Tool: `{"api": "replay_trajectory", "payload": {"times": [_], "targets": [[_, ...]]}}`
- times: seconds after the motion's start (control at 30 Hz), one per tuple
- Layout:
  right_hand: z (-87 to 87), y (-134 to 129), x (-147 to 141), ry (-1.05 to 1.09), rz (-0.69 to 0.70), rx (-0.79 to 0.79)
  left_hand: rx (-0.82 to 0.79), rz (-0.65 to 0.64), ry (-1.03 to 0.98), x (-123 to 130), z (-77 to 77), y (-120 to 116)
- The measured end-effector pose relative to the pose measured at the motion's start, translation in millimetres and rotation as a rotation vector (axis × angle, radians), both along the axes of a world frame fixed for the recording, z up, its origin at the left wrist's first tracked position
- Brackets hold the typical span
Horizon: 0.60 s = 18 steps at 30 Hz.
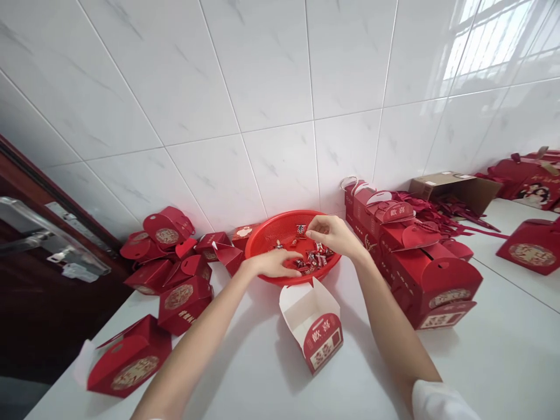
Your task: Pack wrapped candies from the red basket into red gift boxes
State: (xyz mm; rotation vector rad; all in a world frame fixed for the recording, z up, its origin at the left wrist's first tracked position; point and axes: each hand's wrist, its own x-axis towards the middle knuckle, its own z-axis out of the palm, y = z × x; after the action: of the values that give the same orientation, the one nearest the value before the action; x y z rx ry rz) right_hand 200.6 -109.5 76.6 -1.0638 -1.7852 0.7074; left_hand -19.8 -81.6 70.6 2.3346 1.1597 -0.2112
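A red plastic basket (258,240) stands against the wall with small wrapped candies (315,260) loose inside. My right hand (331,234) is over its right side, thumb and fingers pinched at a wrapped candy (301,229) with a dark label. Reaching over the near left rim, my left hand (276,263) has its fingers stretched and apart, close above the candies; nothing shows in its grasp. In front of the basket, between my forearms, sits a red cardboard gift box (324,341) with its top open and white inside. No contents show in it.
Closed red boxes (181,300) are heaped on the left by a dark door (39,280). A row of handled boxes (431,280) lines the right. Beyond are red ribbons (422,204), a brown carton (455,189) and red bags (531,181), by a tiled wall (280,157).
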Motion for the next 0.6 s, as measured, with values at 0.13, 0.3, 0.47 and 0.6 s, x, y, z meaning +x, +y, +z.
{"api": "replay_trajectory", "payload": {"times": [0.13, 0.3, 0.47, 0.6], "targets": [[-25.6, 40, -9, 0.121, -0.112, -0.115, 0.067, 0.024, 0.352, 39, -33.7, 19], [-58.3, 70, -10, 0.26, -0.215, -0.208, 0.17, 0.05, 0.323, 52, -50.5, 53], [-70.6, 81, -3, 0.476, -0.302, -0.252, 0.316, 0.088, 0.236, 51, -32.6, 87], [-72.5, 87, -1, 0.577, -0.349, -0.263, 0.311, -0.202, 0.098, 67, -50.1, 82]]}}
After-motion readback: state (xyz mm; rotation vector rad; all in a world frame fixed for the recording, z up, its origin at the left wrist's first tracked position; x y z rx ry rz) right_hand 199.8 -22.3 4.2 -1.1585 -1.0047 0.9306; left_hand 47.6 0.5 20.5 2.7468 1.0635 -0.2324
